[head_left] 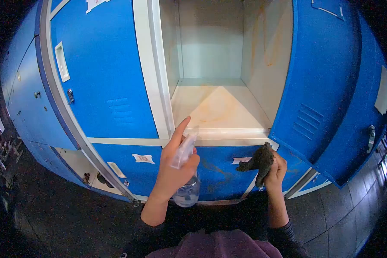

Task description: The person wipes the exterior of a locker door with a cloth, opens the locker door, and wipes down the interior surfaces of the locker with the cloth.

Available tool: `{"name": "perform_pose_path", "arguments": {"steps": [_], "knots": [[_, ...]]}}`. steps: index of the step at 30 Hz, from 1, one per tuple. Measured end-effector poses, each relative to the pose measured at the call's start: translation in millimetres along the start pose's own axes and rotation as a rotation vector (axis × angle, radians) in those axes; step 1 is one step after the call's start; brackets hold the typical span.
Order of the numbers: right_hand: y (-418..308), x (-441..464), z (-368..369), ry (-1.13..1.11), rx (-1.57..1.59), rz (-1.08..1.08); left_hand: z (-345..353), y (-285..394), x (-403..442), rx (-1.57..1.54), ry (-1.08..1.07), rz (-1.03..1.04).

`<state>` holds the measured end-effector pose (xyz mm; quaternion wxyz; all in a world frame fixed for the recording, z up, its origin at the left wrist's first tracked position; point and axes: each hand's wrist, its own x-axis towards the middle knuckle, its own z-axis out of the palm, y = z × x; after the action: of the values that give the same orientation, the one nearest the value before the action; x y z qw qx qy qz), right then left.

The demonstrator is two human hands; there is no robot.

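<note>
My left hand [176, 163] is wrapped round a clear spray bottle [187, 192], its index finger stretched up past the nozzle. Liquid shows inside the bottle. In my right hand [276, 171] is a dark, bunched cloth [261, 162], held in front of the lower locker doors. Just beyond both hands lies the open locker compartment [253, 105], with brownish-yellow stains on its floor and right wall. Its blue door [322, 81] is swung wide to the right.
Closed blue lockers [101, 73] stand on the left, one with a label [143, 158] below. A low compartment [75, 161] at the far left is open, with dark items inside. Dark floor tiles [331, 217] lie below. The open door's edge projects at right.
</note>
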<state>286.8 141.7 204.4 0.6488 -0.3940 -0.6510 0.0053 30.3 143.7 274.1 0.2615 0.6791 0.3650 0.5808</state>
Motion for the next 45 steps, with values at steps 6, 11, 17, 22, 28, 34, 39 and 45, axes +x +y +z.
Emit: {"name": "perform_pose_path", "arguments": {"steps": [6, 11, 17, 22, 28, 34, 39, 45], "knots": [[5, -5, 0, 0.005, 0.031, 0.037, -2, 0, 0, 0.034, -0.003, -0.060], [9, -10, 3, 0.022, -0.024, 0.015, 0, 4, 4, 0.005, 0.030, -0.016], [-13, 5, 1, 0.099, -0.018, 0.373, -1, 3, 7, -0.004, -0.009, -0.021], [-35, 54, 3, 0.536, 0.022, -0.064, -4, -13, 5, -0.034, -0.043, 0.041], [-80, 120, 48, -0.216, -0.341, -0.554, -7, -25, 2, 0.143, -0.041, 0.256], [-44, 133, 114, -1.003, -0.393, -0.140, -17, -28, 5, 0.245, -0.045, 0.377], [-51, 157, 171, -1.129, -0.833, -0.016, -19, -29, 10, 0.296, -0.105, 0.355], [20, 205, 225, -1.059, -1.055, -0.049, -24, -35, 15, 0.320, -0.040, 0.406]]}}
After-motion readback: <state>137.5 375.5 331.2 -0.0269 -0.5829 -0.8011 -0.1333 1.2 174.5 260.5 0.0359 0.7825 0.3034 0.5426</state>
